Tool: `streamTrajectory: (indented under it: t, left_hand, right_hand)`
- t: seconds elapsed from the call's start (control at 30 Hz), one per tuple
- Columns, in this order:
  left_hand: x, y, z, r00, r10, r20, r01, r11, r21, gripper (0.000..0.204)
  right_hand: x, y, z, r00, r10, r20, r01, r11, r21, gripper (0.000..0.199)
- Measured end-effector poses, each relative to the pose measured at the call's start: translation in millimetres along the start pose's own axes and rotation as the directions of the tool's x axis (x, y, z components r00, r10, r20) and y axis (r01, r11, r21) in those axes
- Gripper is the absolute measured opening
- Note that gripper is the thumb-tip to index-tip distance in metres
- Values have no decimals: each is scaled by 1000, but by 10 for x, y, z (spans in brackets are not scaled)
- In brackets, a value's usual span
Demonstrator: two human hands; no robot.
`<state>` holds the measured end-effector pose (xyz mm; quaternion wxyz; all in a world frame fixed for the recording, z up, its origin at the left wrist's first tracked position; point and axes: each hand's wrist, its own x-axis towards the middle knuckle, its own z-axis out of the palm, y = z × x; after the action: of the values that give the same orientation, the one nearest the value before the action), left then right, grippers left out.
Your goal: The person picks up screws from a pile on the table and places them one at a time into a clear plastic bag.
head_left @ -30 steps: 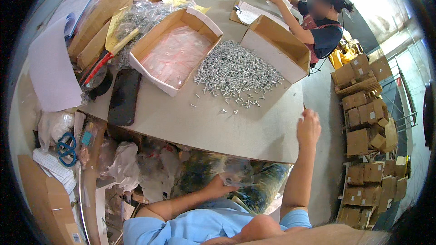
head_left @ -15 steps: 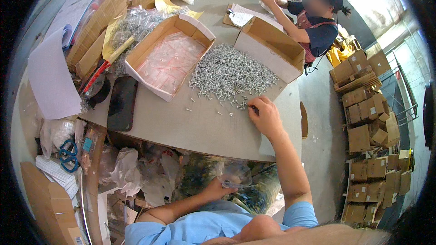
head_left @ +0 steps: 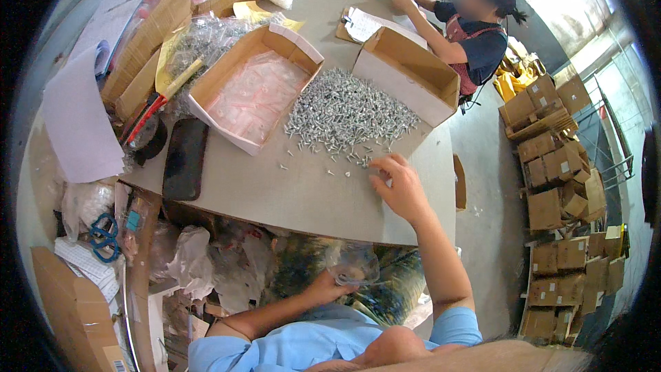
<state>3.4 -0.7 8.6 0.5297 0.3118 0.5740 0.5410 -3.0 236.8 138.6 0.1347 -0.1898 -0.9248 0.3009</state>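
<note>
- Screws (head_left: pixel 351 110) lie heaped on the grey table (head_left: pixel 289 196), between an open box of clear bags (head_left: pixel 224 129) and an empty-looking carton (head_left: pixel 396 79); a few strays lie apart at the near edge.
- Right hand (head_left: pixel 399 186) is over the table, just beside those near strays, fingers bent, thumb and forefinger seemingly a little apart. A pale spot shows within the grasp; I cannot tell whether it is a screw.
- Left hand (head_left: pixel 334 289) sits below the table edge, fingers curled around the lower side of a clear round container (head_left: pixel 354 270).
- Step in hand, as I judge it: picking from the loose screws. The next move calls for a light fingertip pinch, with the container held level.
- Hard to make out: the container's contents, the right palm, and whatever the co-worker (head_left: pixel 478 48) handles across the table.
</note>
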Motion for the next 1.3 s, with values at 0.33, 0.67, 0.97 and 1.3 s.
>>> streamTrajectory:
  t: [0.33, 0.67, 0.97, 1.3]
  left_hand:
    - [36, -270, -24, 995, 98, 2, -98, 990, 99, 50]
    - [51, -62, -65, 988, 133, 75, -139, 988, 74, 29]
    - [322, -296, -189, 990, 28, 138, -34, 999, 39, 30]
    - [177, 92, -163, 1000, 0, 20, -9, 879, 478, 26]
  right_hand:
    - [142, 140, 127, 996, -59, -69, 50, 992, -119, 22]
    - [-461, -98, 23, 970, -130, 207, 150, 985, -84, 17]
    - [-930, -48, 63, 988, -117, 105, 70, 925, 374, 13]
    - [-1005, -19, 212, 980, -144, -137, 177, 944, 279, 12]
